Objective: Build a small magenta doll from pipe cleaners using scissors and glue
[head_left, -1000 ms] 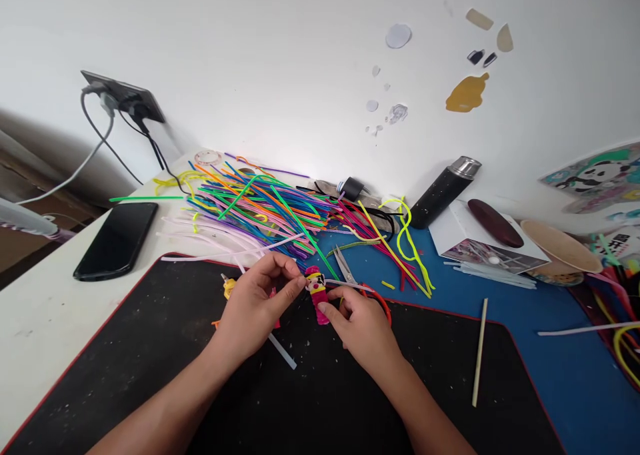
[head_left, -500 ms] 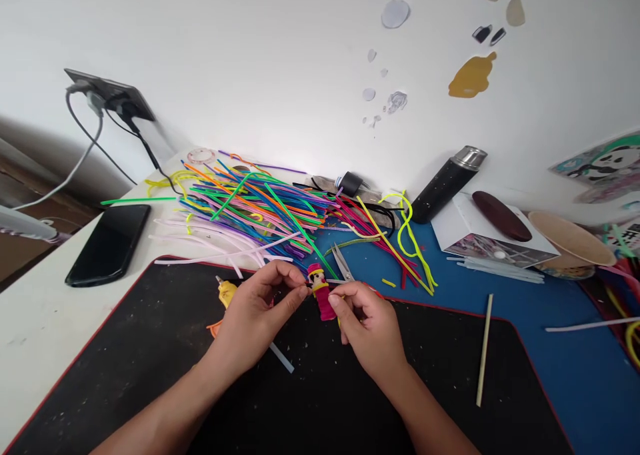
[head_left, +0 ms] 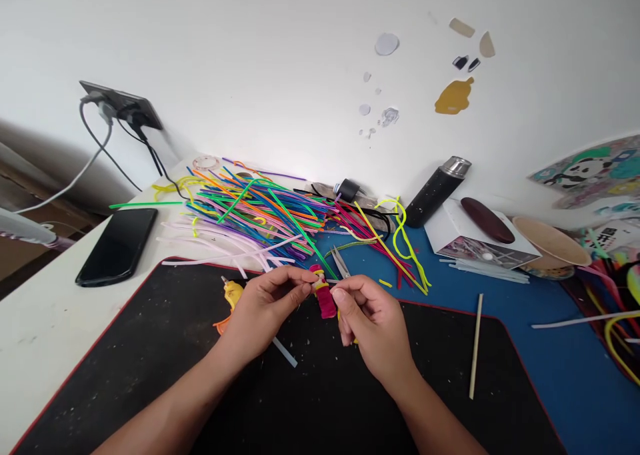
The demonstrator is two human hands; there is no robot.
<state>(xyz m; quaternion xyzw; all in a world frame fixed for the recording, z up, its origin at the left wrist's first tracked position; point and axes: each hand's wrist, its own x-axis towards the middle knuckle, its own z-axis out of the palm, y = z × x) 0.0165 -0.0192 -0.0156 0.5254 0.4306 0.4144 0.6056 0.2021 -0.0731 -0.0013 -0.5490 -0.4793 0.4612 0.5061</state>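
Note:
My left hand is closed in a pinch, its fingertips at the upper part of a small pipe-cleaner doll. This doll has a magenta body and hat, with yellow trim. Opposite it, my right hand pinches too, thumb against forefinger, beside the doll's right edge. A thin pale strip seems to run between the two pinches, across the doll; fingers cover its ends. Scissors lie just beyond, their blades showing and handles hidden by my right hand. A yellow glue gun is partly behind my left hand.
A heap of colourful pipe cleaners spreads along the wall. On the left lies a black phone; at right are a thermos, a white box and a bowl. A stick and glue stick rest on the black mat.
The view has shifted slightly. My left fingertips have moved a little over the doll's face, closer to my right fingertips. Both hands stay pinched.

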